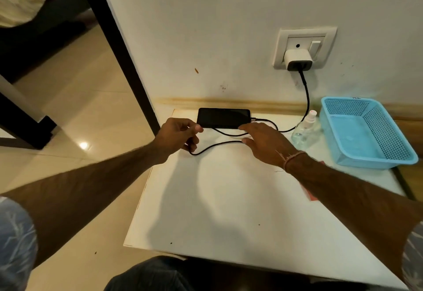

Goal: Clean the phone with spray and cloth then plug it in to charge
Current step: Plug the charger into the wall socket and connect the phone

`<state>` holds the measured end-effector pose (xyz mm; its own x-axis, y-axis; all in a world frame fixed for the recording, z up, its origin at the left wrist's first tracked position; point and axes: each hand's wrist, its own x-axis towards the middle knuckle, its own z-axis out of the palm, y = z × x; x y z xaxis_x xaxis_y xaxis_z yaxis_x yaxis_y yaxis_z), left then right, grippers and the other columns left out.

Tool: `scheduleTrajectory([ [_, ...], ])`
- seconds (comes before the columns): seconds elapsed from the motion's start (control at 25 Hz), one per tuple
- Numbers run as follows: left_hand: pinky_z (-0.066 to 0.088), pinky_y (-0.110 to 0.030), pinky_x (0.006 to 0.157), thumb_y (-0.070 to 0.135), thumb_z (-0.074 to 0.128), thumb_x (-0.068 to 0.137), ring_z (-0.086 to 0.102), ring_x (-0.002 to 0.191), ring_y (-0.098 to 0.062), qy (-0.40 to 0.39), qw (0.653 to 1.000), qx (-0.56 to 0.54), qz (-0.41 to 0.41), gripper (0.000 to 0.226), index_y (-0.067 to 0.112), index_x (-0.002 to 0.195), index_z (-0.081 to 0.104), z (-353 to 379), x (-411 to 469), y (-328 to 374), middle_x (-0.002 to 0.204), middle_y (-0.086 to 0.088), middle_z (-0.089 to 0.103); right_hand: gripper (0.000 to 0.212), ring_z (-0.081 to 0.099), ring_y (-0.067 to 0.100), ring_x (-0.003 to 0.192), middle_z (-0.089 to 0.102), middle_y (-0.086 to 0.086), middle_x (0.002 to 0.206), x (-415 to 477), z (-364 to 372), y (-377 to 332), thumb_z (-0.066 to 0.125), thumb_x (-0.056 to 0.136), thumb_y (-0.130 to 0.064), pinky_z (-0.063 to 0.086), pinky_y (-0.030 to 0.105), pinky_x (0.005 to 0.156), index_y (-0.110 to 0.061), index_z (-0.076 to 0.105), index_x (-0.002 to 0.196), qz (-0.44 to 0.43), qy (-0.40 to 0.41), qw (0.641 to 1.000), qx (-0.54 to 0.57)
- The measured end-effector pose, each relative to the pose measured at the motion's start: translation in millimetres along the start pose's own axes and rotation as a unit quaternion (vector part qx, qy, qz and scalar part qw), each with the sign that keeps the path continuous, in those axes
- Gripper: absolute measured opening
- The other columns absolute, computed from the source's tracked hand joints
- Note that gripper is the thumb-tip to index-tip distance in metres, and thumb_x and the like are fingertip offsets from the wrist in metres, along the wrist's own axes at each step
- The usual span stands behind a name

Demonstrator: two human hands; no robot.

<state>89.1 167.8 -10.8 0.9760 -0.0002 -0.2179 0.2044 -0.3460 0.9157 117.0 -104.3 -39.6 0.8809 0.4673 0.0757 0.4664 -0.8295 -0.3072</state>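
A black phone lies flat on the white table, close to the wall. A black charging cable runs from the white adapter in the wall socket down to the phone's right end, and its slack loops in front of the phone. My left hand is curled at the phone's front left corner, with the cable loop running into its fingers. My right hand reaches over the slack with its fingers stretched out, fingertips near the phone's front edge and thumb touching the cable. A clear spray bottle stands to the right.
A blue perforated plastic basket sits at the table's right end beside the bottle. Something red pokes out from under my right forearm. The wall switch plate is above the table. Tiled floor and a dark door frame lie to the left.
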Motion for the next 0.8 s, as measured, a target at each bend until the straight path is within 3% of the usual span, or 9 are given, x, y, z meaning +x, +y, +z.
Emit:
scheduleTrajectory([
  [0.16, 0.061, -0.034, 0.053, 0.014, 0.067, 0.095, 0.07, 0.055, -0.023, 0.12, 0.988, 0.043, -0.082, 0.014, 0.005, 0.106, 0.069, 4, 19, -5, 0.087, -0.016, 0.073, 0.051, 0.032, 0.025, 0.138, 0.033, 0.006, 0.153, -6, 10, -3, 0.043, 0.1, -0.023, 0.024, 0.038, 0.116, -0.019, 0.028, 0.148, -0.043, -0.044, 0.995, -0.083],
  [0.24, 0.061, -0.031, 0.064, 0.013, 0.066, 0.096, 0.071, 0.073, -0.022, 0.142, 0.977, 0.144, -0.071, 0.014, 0.009, 0.109, 0.068, 6, 27, -10, 0.105, -0.015, 0.071, 0.054, 0.025, 0.024, 0.142, 0.023, 0.005, 0.157, -5, 16, -5, 0.041, 0.1, -0.014, 0.016, 0.039, 0.119, -0.018, 0.022, 0.15, -0.054, -0.064, 0.989, -0.123],
  [0.4, 0.043, -0.039, 0.104, 0.02, 0.055, 0.102, 0.047, 0.131, -0.028, 0.095, 0.892, 0.434, 0.085, 0.039, 0.013, 0.14, 0.054, 21, 19, -28, 0.148, -0.009, 0.049, 0.064, 0.019, 0.024, 0.144, 0.019, 0.004, 0.158, -4, 19, -6, 0.038, 0.093, 0.0, 0.011, 0.041, 0.12, -0.016, 0.017, 0.151, -0.053, -0.071, 0.982, -0.166],
  [0.48, 0.027, -0.041, 0.119, 0.043, 0.037, 0.105, 0.029, 0.148, -0.029, 0.025, 0.853, 0.5, 0.15, 0.057, 0.013, 0.153, 0.036, 29, 8, -43, 0.162, -0.008, 0.033, 0.062, 0.017, 0.026, 0.145, 0.019, 0.005, 0.158, -4, 24, -8, 0.038, 0.092, -0.002, 0.011, 0.044, 0.119, -0.015, 0.02, 0.15, -0.045, -0.051, 0.981, -0.184],
  [0.56, 0.005, -0.037, 0.124, 0.065, 0.014, 0.099, 0.007, 0.156, -0.025, -0.042, 0.831, 0.538, 0.136, 0.08, 0.012, 0.16, 0.012, 33, -2, -60, 0.169, -0.007, 0.008, 0.056, 0.02, 0.029, 0.142, 0.024, 0.008, 0.155, -4, 28, -11, 0.043, 0.094, -0.011, 0.016, 0.048, 0.117, -0.017, 0.029, 0.148, -0.014, -0.017, 0.983, -0.182],
  [0.64, -0.006, -0.032, 0.122, 0.065, 0.006, 0.098, -0.007, 0.156, -0.021, -0.051, 0.832, 0.54, 0.119, 0.082, 0.012, 0.16, -0.002, 33, -5, -73, 0.169, -0.008, -0.005, 0.046, 0.029, 0.029, 0.134, 0.034, 0.008, 0.146, -2, 32, -14, 0.045, 0.096, -0.023, 0.024, 0.048, 0.11, -0.02, 0.04, 0.142, 0.02, 0.02, 0.987, -0.159],
  [0.8, -0.002, -0.031, 0.123, 0.051, 0.021, 0.106, -0.006, 0.156, -0.022, -0.018, 0.869, 0.487, 0.089, 0.072, 0.009, 0.16, -0.002, 35, 8, -68, 0.169, -0.009, -0.004, 0.036, 0.041, 0.026, 0.116, 0.048, 0.004, 0.124, 15, 33, -14, 0.05, 0.096, -0.027, 0.034, 0.042, 0.098, -0.024, 0.055, 0.131, 0.065, 0.056, 0.993, -0.079],
])
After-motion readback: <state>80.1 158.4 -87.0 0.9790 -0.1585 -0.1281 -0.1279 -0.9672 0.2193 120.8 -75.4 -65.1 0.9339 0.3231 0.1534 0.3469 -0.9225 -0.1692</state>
